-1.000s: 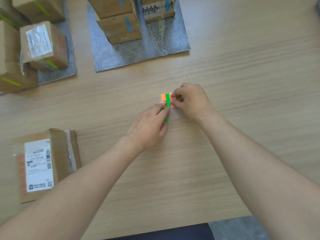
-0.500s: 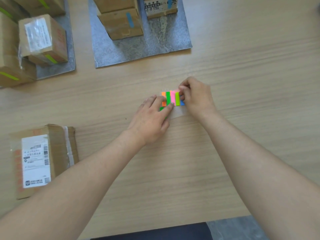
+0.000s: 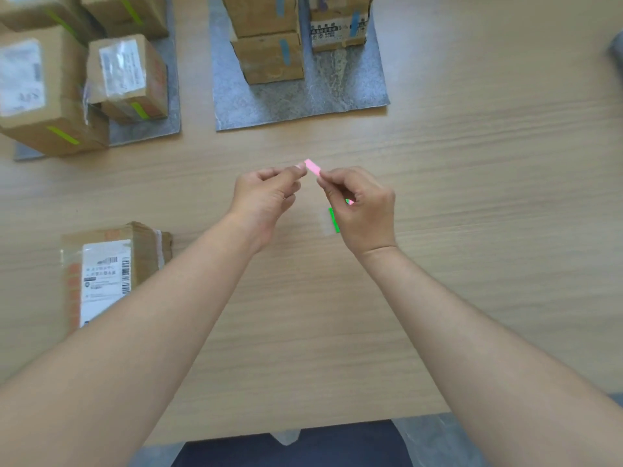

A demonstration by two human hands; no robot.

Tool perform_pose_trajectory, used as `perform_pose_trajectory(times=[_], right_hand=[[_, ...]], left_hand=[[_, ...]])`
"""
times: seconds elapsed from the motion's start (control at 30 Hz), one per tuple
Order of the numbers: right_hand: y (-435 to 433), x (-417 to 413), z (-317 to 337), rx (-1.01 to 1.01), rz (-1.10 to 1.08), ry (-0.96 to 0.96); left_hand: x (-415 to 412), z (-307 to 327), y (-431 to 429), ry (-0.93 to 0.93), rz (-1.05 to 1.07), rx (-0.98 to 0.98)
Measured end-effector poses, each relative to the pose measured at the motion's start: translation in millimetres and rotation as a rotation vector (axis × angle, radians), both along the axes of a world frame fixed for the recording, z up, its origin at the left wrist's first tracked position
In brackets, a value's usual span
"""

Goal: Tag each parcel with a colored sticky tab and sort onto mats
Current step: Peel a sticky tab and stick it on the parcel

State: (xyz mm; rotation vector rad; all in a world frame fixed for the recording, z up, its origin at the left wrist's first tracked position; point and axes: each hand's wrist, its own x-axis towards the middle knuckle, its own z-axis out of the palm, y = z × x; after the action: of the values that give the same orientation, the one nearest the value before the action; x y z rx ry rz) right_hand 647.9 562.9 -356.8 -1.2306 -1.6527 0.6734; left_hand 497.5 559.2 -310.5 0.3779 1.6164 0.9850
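A pink sticky tab is held above the table between my two hands. My right hand pinches its near end, and my left hand pinches its far end with fingertips. The pad of coloured tabs lies on the table under my right hand, mostly hidden; a green strip shows. An untagged flat parcel with a white label lies at the left. Parcels with green tabs sit on the left grey mat. Parcels with blue tabs sit on the middle grey mat.
The wooden table's front edge runs just above my lap. A dark object shows at the far right edge.
Both hands have lifted off the tab pad. A pink tab has come off the pad and is now held in the air between both hands.
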Motion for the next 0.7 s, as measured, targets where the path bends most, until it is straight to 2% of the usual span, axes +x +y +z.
perform_pose_trajectory(times=[0.23, 0.4, 0.53, 0.6, 0.7], right_hand=[[-29, -46, 23, 0.122, 0.108, -0.048], [-62, -82, 36, 0.132, 0.138, -0.075], [-96, -106, 43, 0.025, 0.108, -0.040], [-116, -117, 45, -0.043, 0.068, 0.020], [-142, -133, 48, -0.027, -0.033, 0.016]], left_hand=[[-55, 26, -40, -0.105, 0.001, 0.076], [-95, 33, -75, 0.035, -0.073, 0.155], [-126, 38, -100, 0.118, -0.142, 0.232], [-139, 41, -115, 0.139, -0.150, 0.263], [-155, 47, -138, 0.167, -0.201, 0.304]])
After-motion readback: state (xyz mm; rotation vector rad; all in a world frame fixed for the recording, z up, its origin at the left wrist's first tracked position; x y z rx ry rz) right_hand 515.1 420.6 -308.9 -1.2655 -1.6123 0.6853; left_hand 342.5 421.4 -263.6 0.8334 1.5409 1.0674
